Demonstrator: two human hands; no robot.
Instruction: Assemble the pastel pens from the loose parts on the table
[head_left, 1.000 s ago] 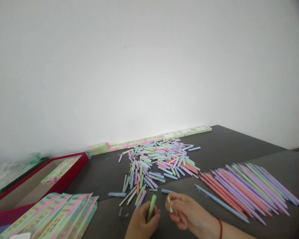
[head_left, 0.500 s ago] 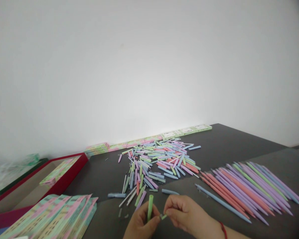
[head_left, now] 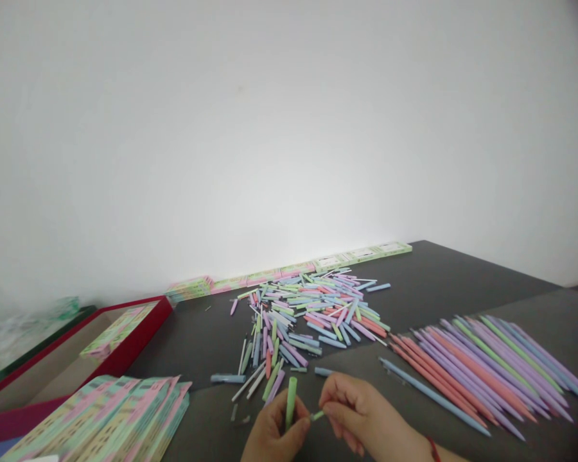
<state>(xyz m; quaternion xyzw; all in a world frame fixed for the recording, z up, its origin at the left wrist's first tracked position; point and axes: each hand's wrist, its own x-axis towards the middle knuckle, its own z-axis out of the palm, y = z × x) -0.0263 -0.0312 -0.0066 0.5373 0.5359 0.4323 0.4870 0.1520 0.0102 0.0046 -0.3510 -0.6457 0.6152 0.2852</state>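
Observation:
My left hand (head_left: pixel 275 431) is closed round a light green pen barrel (head_left: pixel 291 401), its open end pointing up. Close beside it on the right, my right hand (head_left: pixel 359 410) pinches a small thin green piece (head_left: pixel 318 416) between thumb and fingertips. That piece reaches toward my left thumb; whether it touches the barrel I cannot tell. Ahead of both hands lies a loose pile of pastel pen parts (head_left: pixel 313 308) with white refills among them. To the right, a row of slim pastel pens (head_left: pixel 481 366) lies side by side, with a blue pen (head_left: pixel 433 396) nearest me.
Green and pink printed packs (head_left: pixel 101 417) lie overlapped at the front left. Behind them stands a red-edged box (head_left: pixel 147 333) with packs inside. Clear plastic bags (head_left: pixel 29 327) are heaped at the far left. Flat boxes (head_left: pixel 293 269) line the white wall.
My right hand has shifted slightly right, and more of the small green piece shows between the hands. My left hand keeps its hold on the barrel. The view has shifted a little.

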